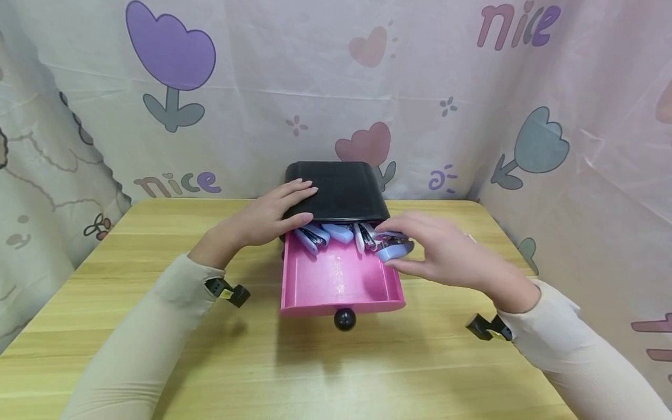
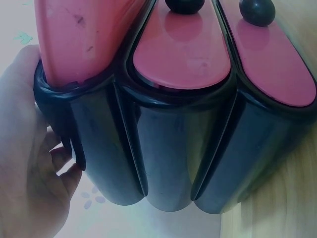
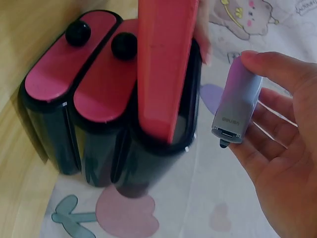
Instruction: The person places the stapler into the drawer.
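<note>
A black cabinet with pink drawers stands on the table, its top drawer pulled out. My left hand rests on the cabinet's top left edge, fingers extended over the lid. To the right of the drawer, my right hand holds a light blue stapler between thumb and fingers. Inside the drawer, near the back, lie several more staplers, among them a blue one at the left, another blue one in the middle and a whitish one. The cabinet partly hides their rear ends.
Two lower pink drawers, a middle one and a bottom one, are closed, each with a black round knob. The wooden table extends around the cabinet. A printed curtain hangs behind and at both sides.
</note>
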`<state>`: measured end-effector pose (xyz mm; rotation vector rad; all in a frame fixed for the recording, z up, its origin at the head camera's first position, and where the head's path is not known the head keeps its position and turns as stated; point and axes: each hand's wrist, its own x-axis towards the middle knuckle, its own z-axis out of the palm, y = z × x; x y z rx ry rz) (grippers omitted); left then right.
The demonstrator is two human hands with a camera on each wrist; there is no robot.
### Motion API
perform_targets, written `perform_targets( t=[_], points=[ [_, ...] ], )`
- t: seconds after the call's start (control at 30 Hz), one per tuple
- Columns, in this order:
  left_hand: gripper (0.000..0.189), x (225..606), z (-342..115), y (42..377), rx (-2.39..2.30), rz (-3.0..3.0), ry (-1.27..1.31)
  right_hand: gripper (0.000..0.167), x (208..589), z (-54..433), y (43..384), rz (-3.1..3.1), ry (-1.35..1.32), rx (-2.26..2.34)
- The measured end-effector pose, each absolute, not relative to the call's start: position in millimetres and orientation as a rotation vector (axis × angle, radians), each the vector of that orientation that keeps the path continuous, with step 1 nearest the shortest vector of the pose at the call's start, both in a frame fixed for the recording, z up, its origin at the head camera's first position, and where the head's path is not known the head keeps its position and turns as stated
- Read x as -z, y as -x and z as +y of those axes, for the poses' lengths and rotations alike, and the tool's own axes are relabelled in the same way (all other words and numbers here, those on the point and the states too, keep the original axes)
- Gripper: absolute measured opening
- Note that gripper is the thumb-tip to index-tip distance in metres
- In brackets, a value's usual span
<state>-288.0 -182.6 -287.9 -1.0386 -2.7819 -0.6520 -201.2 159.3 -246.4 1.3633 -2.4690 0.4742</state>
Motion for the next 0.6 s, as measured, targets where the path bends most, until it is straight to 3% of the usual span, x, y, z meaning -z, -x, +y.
perform_targets(
  t=[0.6],
  points=[
    [0.066, 288.2, -184.0, 288.8, 0.656, -2.769, 1.057, 0.045, 258.4, 110.5, 214.5, -2.527, -1.540, -0.303]
  ],
)
